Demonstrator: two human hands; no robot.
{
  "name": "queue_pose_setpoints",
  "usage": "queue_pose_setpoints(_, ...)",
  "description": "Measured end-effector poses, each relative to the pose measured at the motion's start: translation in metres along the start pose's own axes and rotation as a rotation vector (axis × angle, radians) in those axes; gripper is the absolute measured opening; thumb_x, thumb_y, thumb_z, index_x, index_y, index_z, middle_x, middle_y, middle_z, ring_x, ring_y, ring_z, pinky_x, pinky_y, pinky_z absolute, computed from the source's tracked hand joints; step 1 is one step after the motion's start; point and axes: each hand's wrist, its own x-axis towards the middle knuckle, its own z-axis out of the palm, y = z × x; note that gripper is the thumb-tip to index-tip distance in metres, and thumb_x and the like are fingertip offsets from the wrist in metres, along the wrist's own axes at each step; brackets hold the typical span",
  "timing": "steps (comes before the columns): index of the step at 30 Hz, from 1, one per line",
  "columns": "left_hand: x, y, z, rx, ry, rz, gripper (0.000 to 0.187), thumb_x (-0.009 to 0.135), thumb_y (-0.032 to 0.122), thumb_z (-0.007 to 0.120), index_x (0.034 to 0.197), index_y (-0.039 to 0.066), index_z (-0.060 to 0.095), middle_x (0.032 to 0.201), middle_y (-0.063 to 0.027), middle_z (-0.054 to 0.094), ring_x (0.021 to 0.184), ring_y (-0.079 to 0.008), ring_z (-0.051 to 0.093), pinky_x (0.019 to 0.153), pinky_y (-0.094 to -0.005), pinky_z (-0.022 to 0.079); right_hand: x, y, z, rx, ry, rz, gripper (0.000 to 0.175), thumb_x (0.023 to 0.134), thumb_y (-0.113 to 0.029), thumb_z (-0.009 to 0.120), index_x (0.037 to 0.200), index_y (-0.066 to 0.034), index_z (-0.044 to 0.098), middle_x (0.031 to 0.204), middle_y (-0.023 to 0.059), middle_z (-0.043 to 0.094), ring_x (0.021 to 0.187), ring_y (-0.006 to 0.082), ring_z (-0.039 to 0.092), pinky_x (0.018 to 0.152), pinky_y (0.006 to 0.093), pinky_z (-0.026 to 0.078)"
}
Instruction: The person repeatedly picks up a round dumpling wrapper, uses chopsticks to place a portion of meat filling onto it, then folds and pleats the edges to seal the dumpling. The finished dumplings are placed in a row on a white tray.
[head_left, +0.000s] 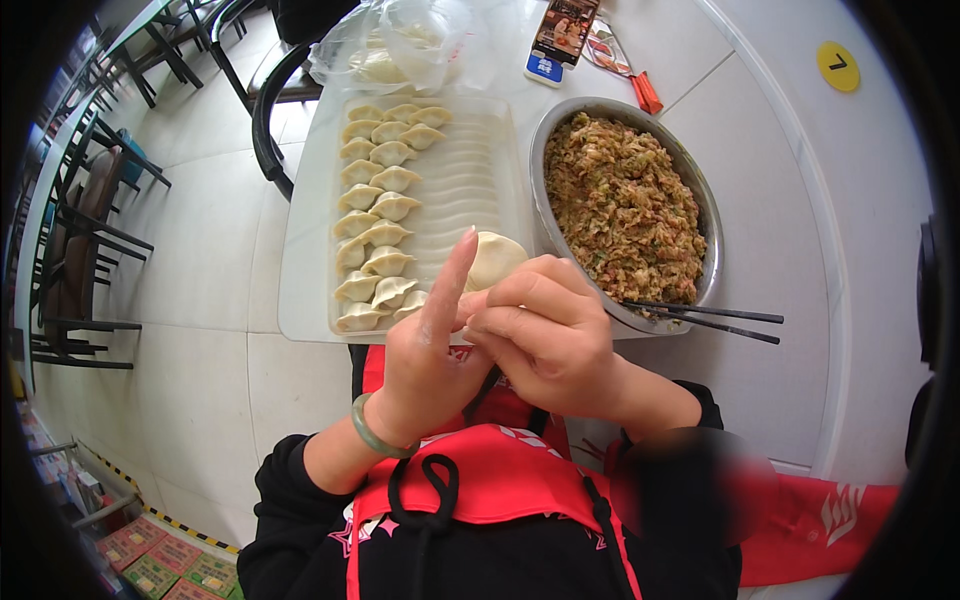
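My left hand (431, 371), with a green bangle (369, 429) on its wrist, is held over the table's front edge. Its index finger points away from me, with pale flour or dough traces on it. The bent fingers of my right hand (555, 330) meet the left hand near its thumb; whether anything is pinched between them is hidden. Just beyond my fingers lies a round dough wrapper (499, 256), partly covered by the hands. Folded dumplings (391, 177) fill rows on the left side of a ridged plastic tray (517, 150).
Right of the tray stands a metal bowl (537, 161) of minced filling (626, 202), black chopsticks (712, 310) across its rim. Behind are a plastic bag (405, 45) holding pale dough, a phone (564, 30) and an orange wrapper (646, 91). A chair (281, 112) stands at the table's left.
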Motion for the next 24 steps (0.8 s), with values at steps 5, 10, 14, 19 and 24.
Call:
queue_pose_setpoints(5, -0.002, 0.005, -0.003, 0.004, 0.002, -0.117, 0.071, 0.073, -0.006, 0.07, 0.139, 0.001, 0.043, 0.09, -0.0136, 0.07, 0.074, -0.0209, 0.07, 0.065, -0.0287, 0.055, -0.003, 0.006, 0.005, -0.027, 0.055, -0.047, 0.026, 0.069, -0.006, 0.075, 0.093, -0.0036, 0.068, 0.089, 0.0054, 0.061, 0.081, 0.0237, 0.059, 0.071, 0.0334, 0.046)
queue_pose_setpoints(10, -0.001, 0.001, -0.005, -0.607, 0.072, -0.351, 0.042, 0.078, -0.005, 0.072, 0.117, -0.001, 0.057, 0.098, -0.0101, 0.068, 0.085, -0.016, 0.067, 0.073, -0.0273, 0.055, -0.019, 0.006, 0.011, 0.87, 0.036, 0.604, 0.06, 0.079, -0.004, 0.077, 0.131, -0.0002, 0.048, 0.113, 0.0109, 0.061, 0.106, 0.0195, 0.061, 0.092, 0.0338, 0.05)
queue_pose_setpoints(14, 0.0, -0.005, -0.007, -0.491, 0.058, -0.261, 0.041, 0.072, 0.002, 0.079, 0.109, 0.0, 0.06, 0.119, -0.0133, 0.058, 0.108, -0.0173, 0.059, 0.089, -0.0309, 0.049, -0.032, 0.005, 0.017, 1.24, 0.136, 0.702, 0.039, 0.087, 0.003, 0.066, 0.123, 0.0061, 0.052, 0.111, 0.0094, 0.063, 0.103, 0.0157, 0.062, 0.089, 0.0296, 0.052)
queue_pose_setpoints(19, 0.019, -0.011, -0.026, -0.432, -0.235, -0.055, 0.074, 0.064, 0.014, 0.086, 0.129, 0.003, 0.051, 0.133, -0.0148, 0.049, 0.125, -0.0248, 0.048, 0.102, -0.0382, 0.04, -0.031, 0.006, 0.005, 1.302, 0.041, 0.779, 0.032, 0.087, 0.002, 0.067, 0.117, 0.0061, 0.057, 0.105, 0.0084, 0.065, 0.098, 0.0138, 0.063, 0.085, 0.0279, 0.052)
queue_pose_setpoints(24, 0.033, -0.013, -0.035, -0.206, -0.535, -0.016, 0.082, 0.067, 0.015, 0.084, 0.138, 0.003, 0.045, 0.135, -0.0147, 0.05, 0.125, -0.0284, 0.048, 0.104, -0.038, 0.038, -0.024, 0.0, -0.007, 1.216, -0.065, 0.877, 0.026, 0.087, -0.001, 0.068, 0.11, 0.0052, 0.06, 0.094, 0.005, 0.066, 0.084, 0.009, 0.061, 0.071, 0.0239, 0.051)
